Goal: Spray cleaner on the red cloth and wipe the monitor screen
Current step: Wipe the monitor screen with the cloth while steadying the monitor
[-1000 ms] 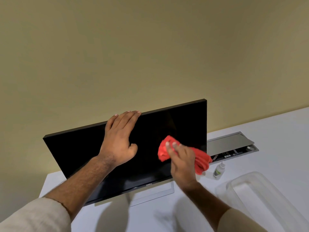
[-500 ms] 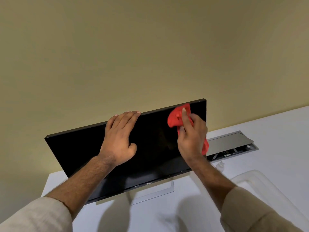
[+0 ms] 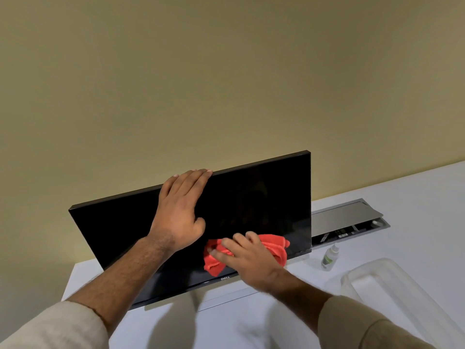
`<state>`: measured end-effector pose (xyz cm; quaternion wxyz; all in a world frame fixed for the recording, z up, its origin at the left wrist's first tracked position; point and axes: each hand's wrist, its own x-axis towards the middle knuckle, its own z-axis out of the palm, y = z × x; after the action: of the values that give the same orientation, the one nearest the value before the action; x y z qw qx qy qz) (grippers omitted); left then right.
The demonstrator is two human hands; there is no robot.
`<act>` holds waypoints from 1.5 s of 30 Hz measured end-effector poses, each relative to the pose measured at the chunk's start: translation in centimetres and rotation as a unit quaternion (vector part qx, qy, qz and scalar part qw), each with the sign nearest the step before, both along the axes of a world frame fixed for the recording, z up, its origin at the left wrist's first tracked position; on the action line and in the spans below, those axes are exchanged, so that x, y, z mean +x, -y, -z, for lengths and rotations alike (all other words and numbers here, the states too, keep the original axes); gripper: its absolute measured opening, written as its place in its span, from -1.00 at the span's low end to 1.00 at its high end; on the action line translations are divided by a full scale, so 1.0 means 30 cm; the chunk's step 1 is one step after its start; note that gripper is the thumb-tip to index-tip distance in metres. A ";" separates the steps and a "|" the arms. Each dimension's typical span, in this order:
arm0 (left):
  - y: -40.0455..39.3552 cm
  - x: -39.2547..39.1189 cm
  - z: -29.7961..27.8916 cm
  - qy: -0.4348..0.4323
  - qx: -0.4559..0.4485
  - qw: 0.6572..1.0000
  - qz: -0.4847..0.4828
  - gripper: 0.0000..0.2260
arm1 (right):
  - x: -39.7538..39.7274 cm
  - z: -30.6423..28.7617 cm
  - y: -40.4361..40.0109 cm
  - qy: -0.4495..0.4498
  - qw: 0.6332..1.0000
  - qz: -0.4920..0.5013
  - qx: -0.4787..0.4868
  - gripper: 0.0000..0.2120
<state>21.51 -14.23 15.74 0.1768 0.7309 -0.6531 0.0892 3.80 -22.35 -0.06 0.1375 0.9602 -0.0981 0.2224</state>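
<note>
R hand [image 3: 247, 263] has the red cloth [image 3: 273, 246] bunched under palm + fingers, pressed flat vs the lower part of the monitor screen [image 3: 264, 197], just above the bottom bezel near the logo. Grip: fingers curled over the cloth, pinning it to the glass, not pinching an edge. L hand [image 3: 180, 212] lies spread, palm on the screen, fingertips hooked over the top edge – bracing the panel, holding nothing.

Step in hand looks like wiping, low-centre zone. To do it well, IMO:
- keep L hand steadying the top so the panel doesn't rock back on its stand
- light, even pressure; long overlapping passes side to side, not scrubbing one spot
- flatten the cloth more – it's wadded, so contact patch is small
- L palm is itself on the glass, likely leaving marks; that patch + the whole left half need a pass too, w/ brace shifted to the edge.

Cleaner bottle [image 3: 329, 258] stands on the white bench [image 3: 415, 197] just right of the monitor, apart from both hands; clear plastic tub [image 3: 372, 278] sits nearer.
</note>
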 end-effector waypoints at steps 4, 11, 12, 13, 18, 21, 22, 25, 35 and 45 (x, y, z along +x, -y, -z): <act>-0.005 0.005 0.004 0.005 0.001 1.000 0.002 -0.08 | 0.059 -0.178 0.053 0.209 0.969 0.101 0.080 -0.36; -0.003 0.018 0.007 0.013 0.000 1.000 0.011 -0.08 | 0.122 -0.309 0.068 0.255 0.953 0.127 0.101 -0.35; -0.001 0.018 0.009 0.013 0.000 1.000 0.011 -0.09 | 0.114 -0.278 0.055 0.223 0.966 0.105 0.084 -0.34; 0.001 0.018 0.011 0.013 0.001 1.000 0.010 -0.10 | 0.106 -0.239 0.037 0.187 0.976 0.083 0.070 -0.36; -0.002 0.012 0.009 0.012 0.003 1.000 0.002 -0.06 | 0.019 -0.013 -0.068 -0.025 0.999 0.025 0.033 -0.39; -0.008 0.007 0.007 0.010 0.000 1.000 0.003 -0.06 | -0.056 0.082 -0.093 -0.094 0.994 0.038 0.038 -0.37; -0.008 0.006 0.006 0.011 -0.001 1.000 0.003 -0.06 | -0.073 0.097 -0.092 -0.100 0.994 0.036 0.037 -0.40; -0.008 0.005 0.002 0.014 0.002 1.000 0.003 -0.04 | -0.106 0.105 -0.068 -0.097 0.994 0.035 0.027 -0.31; -0.009 0.008 0.004 0.022 0.003 1.000 0.011 -0.02 | -0.082 -0.327 0.196 0.361 0.886 0.241 0.163 -0.43; 0.003 0.005 0.006 0.016 0.002 1.000 0.006 -0.03 | -0.171 -0.128 0.215 0.480 0.758 0.328 0.295 -0.76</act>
<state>21.65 -14.33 15.55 0.1659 0.7257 -0.6604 0.0984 -1.34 -28.80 3.77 -0.1527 0.6297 -0.5212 0.5554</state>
